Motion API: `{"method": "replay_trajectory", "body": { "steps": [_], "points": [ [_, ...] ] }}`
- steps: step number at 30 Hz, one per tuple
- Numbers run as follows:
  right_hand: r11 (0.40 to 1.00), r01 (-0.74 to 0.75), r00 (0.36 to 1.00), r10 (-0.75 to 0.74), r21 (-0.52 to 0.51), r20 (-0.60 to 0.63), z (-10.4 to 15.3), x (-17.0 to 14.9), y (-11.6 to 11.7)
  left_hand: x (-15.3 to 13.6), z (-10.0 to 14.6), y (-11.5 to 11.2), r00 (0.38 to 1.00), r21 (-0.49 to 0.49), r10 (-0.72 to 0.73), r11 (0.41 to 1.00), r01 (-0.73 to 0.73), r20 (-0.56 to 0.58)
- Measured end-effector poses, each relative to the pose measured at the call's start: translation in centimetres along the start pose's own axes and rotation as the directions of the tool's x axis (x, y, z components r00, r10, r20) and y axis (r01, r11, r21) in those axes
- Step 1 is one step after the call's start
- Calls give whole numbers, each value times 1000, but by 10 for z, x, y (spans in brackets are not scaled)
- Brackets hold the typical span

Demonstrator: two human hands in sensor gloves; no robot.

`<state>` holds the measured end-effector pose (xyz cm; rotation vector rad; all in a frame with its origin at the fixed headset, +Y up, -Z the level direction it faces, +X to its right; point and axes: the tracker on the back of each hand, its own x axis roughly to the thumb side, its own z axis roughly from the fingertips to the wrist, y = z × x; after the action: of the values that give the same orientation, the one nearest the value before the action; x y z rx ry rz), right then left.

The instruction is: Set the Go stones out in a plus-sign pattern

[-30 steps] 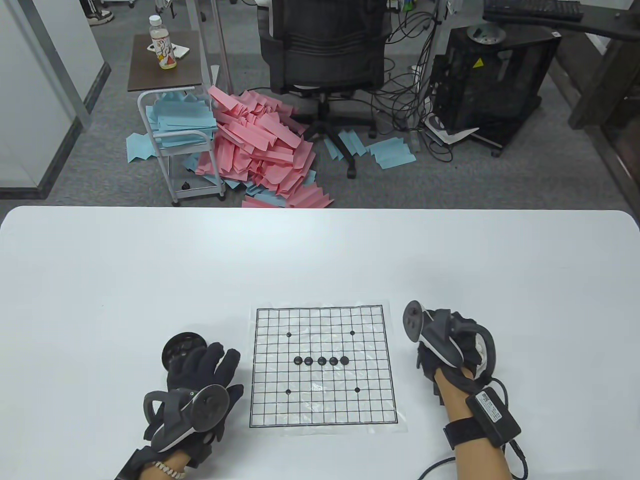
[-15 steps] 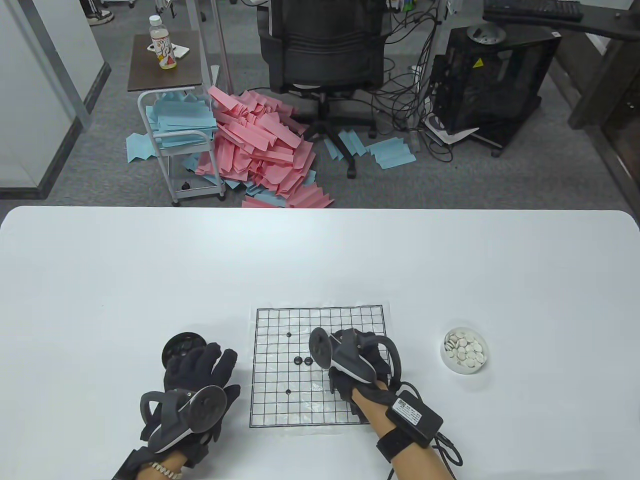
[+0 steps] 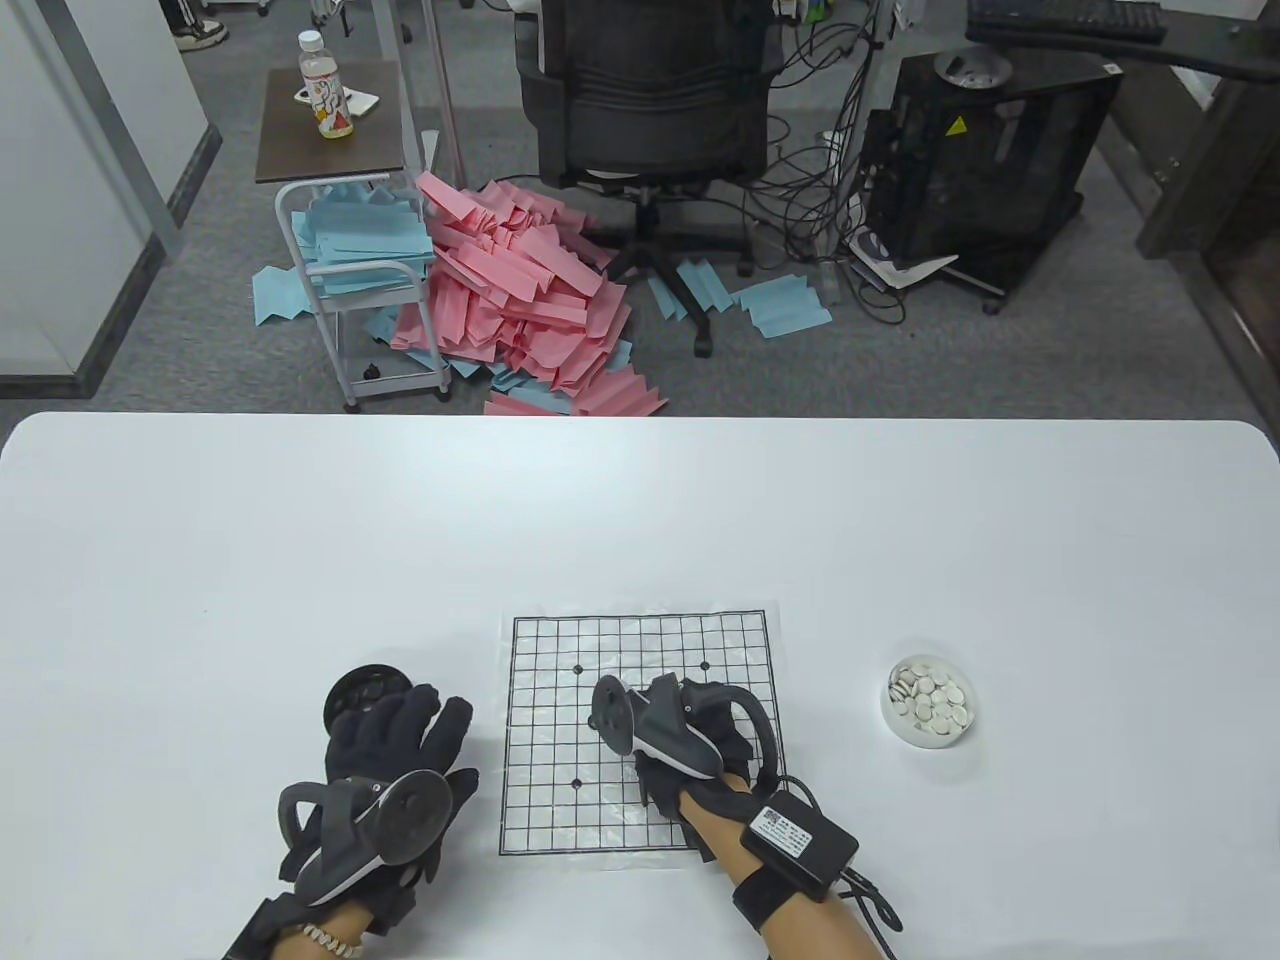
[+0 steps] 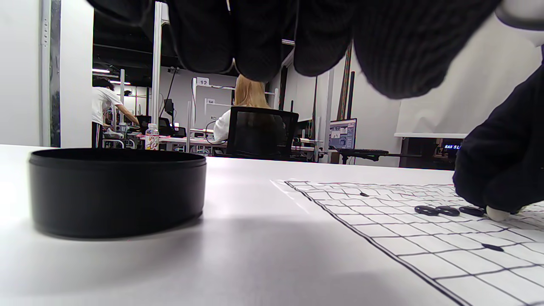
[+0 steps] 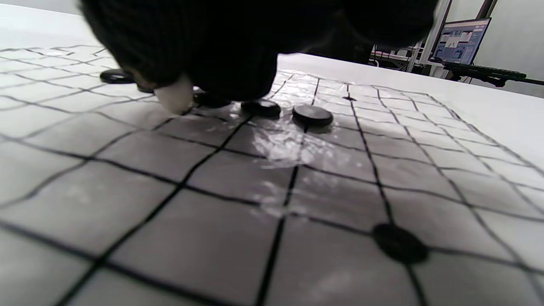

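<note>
A paper Go board (image 3: 545,800) lies on the white table. A row of black stones (image 5: 312,114) sits across its middle, also seen in the left wrist view (image 4: 442,210). My right hand (image 3: 668,742) is low over the board's centre and hides that row in the table view. Its fingertips pinch a white stone (image 5: 174,100) that touches the board just beside the black row; the stone also shows in the left wrist view (image 4: 497,213). My left hand (image 3: 400,770) rests flat on the table left of the board, fingers spread, holding nothing.
A black bowl (image 3: 362,692) stands just beyond my left hand, also in the left wrist view (image 4: 117,191). A white bowl of white stones (image 3: 930,700) stands right of the board. The table's far edge lies well beyond the board.
My right hand has come from the white bowl leftwards onto the board's centre with a white stone and lowered it to the grid. My left hand has not moved.
</note>
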<state>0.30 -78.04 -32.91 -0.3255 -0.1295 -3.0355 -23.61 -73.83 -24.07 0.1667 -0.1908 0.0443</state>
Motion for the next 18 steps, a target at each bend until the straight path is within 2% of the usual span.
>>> {"method": "replay_trajectory", "body": {
  "steps": [18],
  "points": [
    [999, 2, 1000, -2, -52, -7, 2, -8, -8, -1, 0, 0, 1000, -3, 2, 1000, -2, -1]
  ]
}}
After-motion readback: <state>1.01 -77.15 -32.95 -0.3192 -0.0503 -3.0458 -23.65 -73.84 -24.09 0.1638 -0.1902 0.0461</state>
